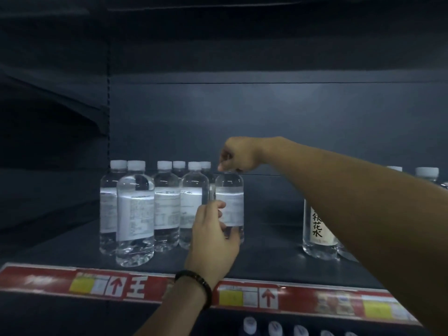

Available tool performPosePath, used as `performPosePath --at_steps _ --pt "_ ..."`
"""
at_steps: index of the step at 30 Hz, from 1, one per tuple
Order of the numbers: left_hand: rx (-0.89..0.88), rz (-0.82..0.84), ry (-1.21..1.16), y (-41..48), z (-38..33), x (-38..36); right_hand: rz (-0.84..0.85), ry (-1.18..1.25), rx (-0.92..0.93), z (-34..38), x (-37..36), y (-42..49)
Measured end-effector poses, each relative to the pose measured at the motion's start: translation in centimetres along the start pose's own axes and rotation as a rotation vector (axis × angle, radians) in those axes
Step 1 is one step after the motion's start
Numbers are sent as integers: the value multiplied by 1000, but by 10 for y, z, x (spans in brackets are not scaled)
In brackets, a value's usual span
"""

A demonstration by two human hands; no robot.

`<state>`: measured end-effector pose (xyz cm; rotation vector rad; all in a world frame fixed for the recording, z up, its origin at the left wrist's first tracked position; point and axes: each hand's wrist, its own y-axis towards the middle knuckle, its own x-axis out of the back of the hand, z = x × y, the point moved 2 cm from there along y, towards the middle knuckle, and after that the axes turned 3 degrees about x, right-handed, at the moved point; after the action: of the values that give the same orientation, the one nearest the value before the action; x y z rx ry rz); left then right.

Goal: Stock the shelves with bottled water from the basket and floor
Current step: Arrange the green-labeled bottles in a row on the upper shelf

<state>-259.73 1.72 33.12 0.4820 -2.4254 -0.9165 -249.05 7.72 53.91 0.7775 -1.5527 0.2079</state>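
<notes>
A clear water bottle (231, 200) with a white label stands upright on the dark shelf (266, 258). My left hand (213, 236) wraps its lower body from the front. My right hand (238, 155) pinches its cap from above, so the cap is hidden. Just left of it, several matching bottles (135, 214) with white caps stand packed in a group, the nearest one closest to the shelf's front edge.
A bottle with black characters on its label (318, 226) stands at the right, partly behind my right forearm, with more caps behind it. A red price strip (131, 286) runs along the shelf edge. Bottle caps (249, 324) show on the shelf below.
</notes>
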Motion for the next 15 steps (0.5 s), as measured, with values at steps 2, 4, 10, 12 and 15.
performPosePath --at_steps 2,4,10,12,15 --pt "-8 2 1 2 -1 -1 -8 -18 -47 -9 4 -6" --pt "-6 71 -13 5 -2 -7 -26 -18 -82 -17 8 -15" --pt "104 292 -84 19 -4 -23 81 37 -196 -37 9 -31" --pt "130 324 -107 23 -6 -26 68 122 -203 -45 8 -37" --pt "159 419 -171 26 -9 -37 49 207 -184 -51 7 -46"
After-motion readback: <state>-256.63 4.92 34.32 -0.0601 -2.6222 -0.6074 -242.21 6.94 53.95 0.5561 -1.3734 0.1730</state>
